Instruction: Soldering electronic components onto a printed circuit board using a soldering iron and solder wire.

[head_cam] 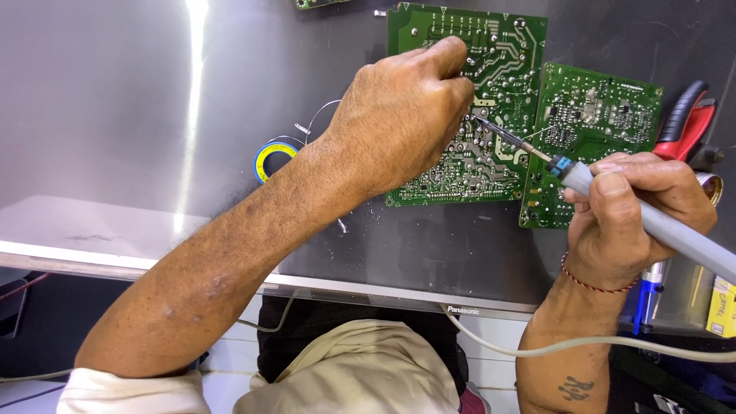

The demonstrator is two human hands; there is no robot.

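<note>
My right hand (636, 218) grips a grey soldering iron (675, 234); its dark tip reaches left to the solder side of a large green circuit board (506, 46). My left hand (402, 115) rests closed on that board, fingers pinched at the spot where the tip touches; whatever they pinch is hidden. A smaller green circuit board (606, 103) lies against the large board's right edge, partly under my right hand. Both boards lie on a dark glossy flat panel (100, 115).
A blue and yellow spool of solder wire (274, 157) sits left of my left forearm, with loose wire curling above it. Red-handled pliers (686, 123) lie at the far right. The iron's grey cord (537, 349) trails across the panel's front edge. A yellow box (722, 307) stands at the right edge.
</note>
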